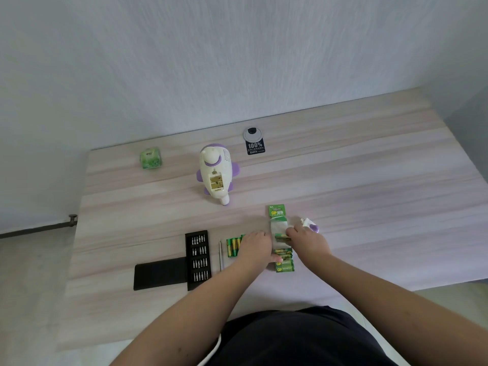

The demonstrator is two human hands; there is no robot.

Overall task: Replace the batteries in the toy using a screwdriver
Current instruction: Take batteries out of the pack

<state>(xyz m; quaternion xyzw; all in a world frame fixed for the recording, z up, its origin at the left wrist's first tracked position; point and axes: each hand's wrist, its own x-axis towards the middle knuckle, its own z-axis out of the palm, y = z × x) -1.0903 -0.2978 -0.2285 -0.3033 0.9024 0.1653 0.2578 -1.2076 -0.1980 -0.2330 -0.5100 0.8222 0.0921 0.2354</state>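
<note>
A white and purple toy [215, 173] lies on its back mid-table with its battery compartment [216, 182] uncovered. The purple and white compartment cover [311, 226] lies to the right of my hands. A green battery pack [281, 237] lies on the table. My left hand [257, 245] holds the pack's lower left side. My right hand [303, 237] pinches a green battery [280, 235] at the pack's torn wrapper. Loose green batteries [233, 247] lie left of my left hand. A thin screwdriver [221, 256] lies beside them.
A black bit case [198, 260] lies open at the front left with its black lid [158, 276] alongside. A green cube [150, 158] sits at the back left. A round cable grommet [252, 133] and a black tag [255, 147] are near the wall.
</note>
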